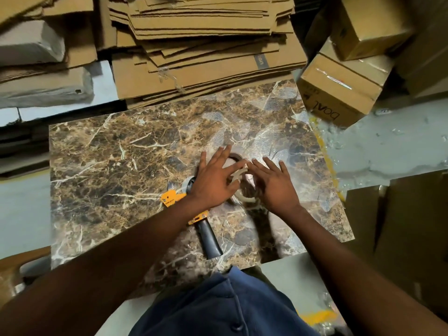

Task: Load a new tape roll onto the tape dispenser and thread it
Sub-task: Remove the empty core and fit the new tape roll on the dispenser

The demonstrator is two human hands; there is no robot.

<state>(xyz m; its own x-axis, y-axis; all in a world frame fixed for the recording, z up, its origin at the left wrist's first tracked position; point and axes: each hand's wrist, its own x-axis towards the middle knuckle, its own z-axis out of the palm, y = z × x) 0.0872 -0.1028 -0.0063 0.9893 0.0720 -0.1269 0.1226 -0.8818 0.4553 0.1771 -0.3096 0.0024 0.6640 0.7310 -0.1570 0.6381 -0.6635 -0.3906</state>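
Observation:
An orange tape dispenser with a dark handle lies on the brown marble slab, mostly under my left forearm. A clear tape roll with a brown core sits just right of it, between my hands. My left hand rests over the roll's left side, fingers spread. My right hand is at the roll's right side. Both hands pinch a short strip of clear tape lifted off the roll's top. Much of the roll is hidden by my fingers.
A stack of flattened cardboard lies beyond the slab. Sealed boxes stand at the upper right, wrapped bundles at the upper left. More cardboard lies on the right. The grey floor surrounds the slab.

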